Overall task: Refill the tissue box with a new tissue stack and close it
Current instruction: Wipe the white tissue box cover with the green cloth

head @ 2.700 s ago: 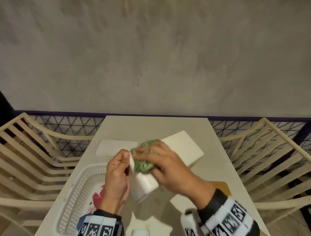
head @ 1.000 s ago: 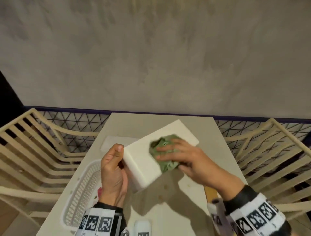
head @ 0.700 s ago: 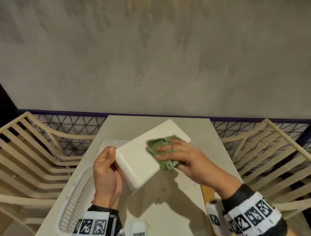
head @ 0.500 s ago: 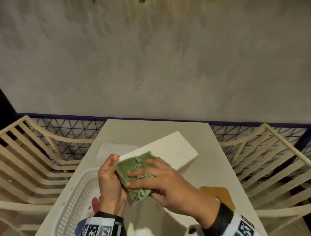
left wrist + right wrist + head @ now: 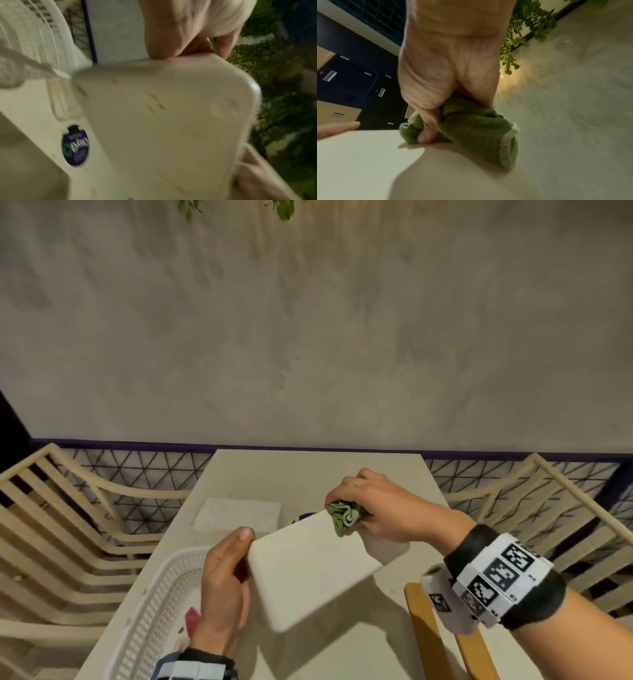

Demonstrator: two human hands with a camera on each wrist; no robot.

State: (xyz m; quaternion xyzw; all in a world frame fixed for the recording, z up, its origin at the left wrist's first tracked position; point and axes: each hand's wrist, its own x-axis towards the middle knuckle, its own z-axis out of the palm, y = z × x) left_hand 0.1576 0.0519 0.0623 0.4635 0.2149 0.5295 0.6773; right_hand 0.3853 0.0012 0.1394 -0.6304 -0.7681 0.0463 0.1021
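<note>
A tissue box (image 5: 310,568) is held tilted above the table (image 5: 308,470). A left hand (image 5: 224,587) is at the box's left end, a right hand (image 5: 383,505) with a cloth (image 5: 344,517) at its far right corner. Left of the box lies a basket (image 5: 150,611); behind it, a tissue stack (image 5: 236,513); right of it, a board (image 5: 421,631).

Right hand (image 5: 450,70) is seen from the wrist, fingers curled around a bunched green ribbed cloth (image 5: 476,129). The thumb tip (image 5: 426,136) is pressed onto the cloth where it meets a white flat surface (image 5: 368,162) directly below the grip. A pale hemmed edge of the cloth is noted to the right of the grip. A fingertip (image 5: 346,126) of another hand is seen left of the grip, at the white surface's far edge. Green foliage (image 5: 527,27) is visible above and right of the grip, against a grey wall (image 5: 573,94).
</note>
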